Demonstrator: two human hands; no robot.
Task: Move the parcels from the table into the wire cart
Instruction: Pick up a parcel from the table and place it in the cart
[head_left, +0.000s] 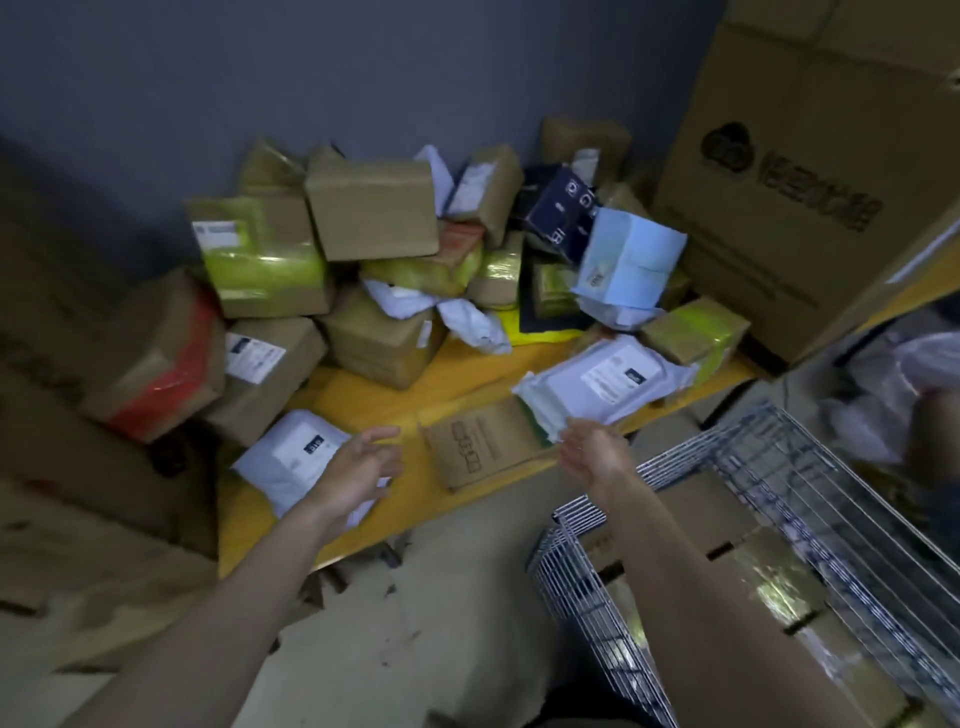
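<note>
Flat box (485, 441) lies on the table (363, 395) between both hands — at two o'clock of the left hand (358, 467), nine o'clock of the nearer right hand (592, 449). Both spread, empty; cart (571, 566) at five o'clock.

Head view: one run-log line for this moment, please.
left hand: open, over white mailer | right hand: open, by flat carton | wire cart: holds boxes

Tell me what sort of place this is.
Probably a parcel sorting or pickup room: labelled parcels heaped on a yellow table, a wire cart already holding boxes, and big cartons stacked beside the wall.
</note>
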